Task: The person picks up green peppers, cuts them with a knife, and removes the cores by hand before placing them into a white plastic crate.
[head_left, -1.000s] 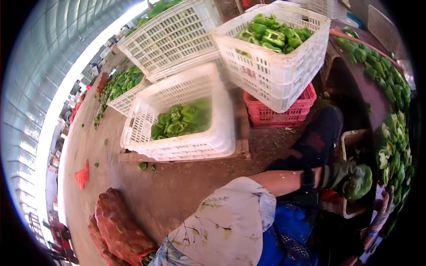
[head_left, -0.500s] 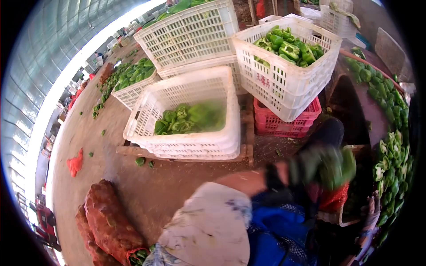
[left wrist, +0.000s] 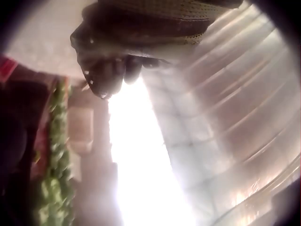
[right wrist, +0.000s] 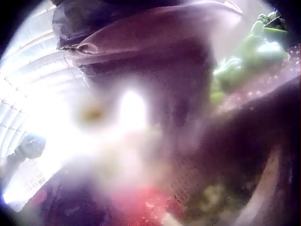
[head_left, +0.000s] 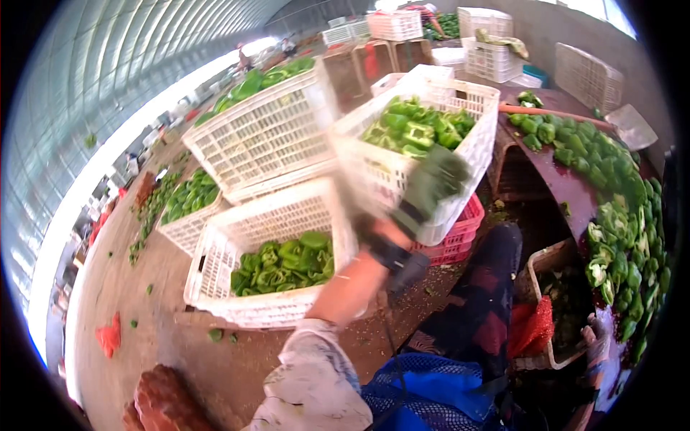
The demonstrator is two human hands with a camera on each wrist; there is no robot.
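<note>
In the head view my left hand [head_left: 437, 185], in a dark green glove, is stretched out and motion-blurred in front of a white crate [head_left: 471, 154] of green bell peppers [head_left: 420, 129]. The left wrist view shows this gloved hand [left wrist: 115, 52] with loosely bent fingers and nothing visible in them. My right hand [head_left: 598, 343], in a pale, dirty glove, is low at the right, by the table edge next to a pile of peppers [head_left: 629, 266]. What its fingers do is unclear; glare and blur veil the right wrist view.
Another white crate [head_left: 205, 284] with peppers [head_left: 284, 266] stands left on a wooden pallet. A red crate [head_left: 460, 233] sits under the near stack. A tan basket [head_left: 568, 352] lies beside my leg. Red mesh sacks [head_left: 169, 402] are on the floor. A long-handled shovel [head_left: 629, 128] crosses the table.
My left hand has swung from the basket at the right, where it held a green pepper, leftward to the crates. No pepper shows in it now. The head view has tilted up.
</note>
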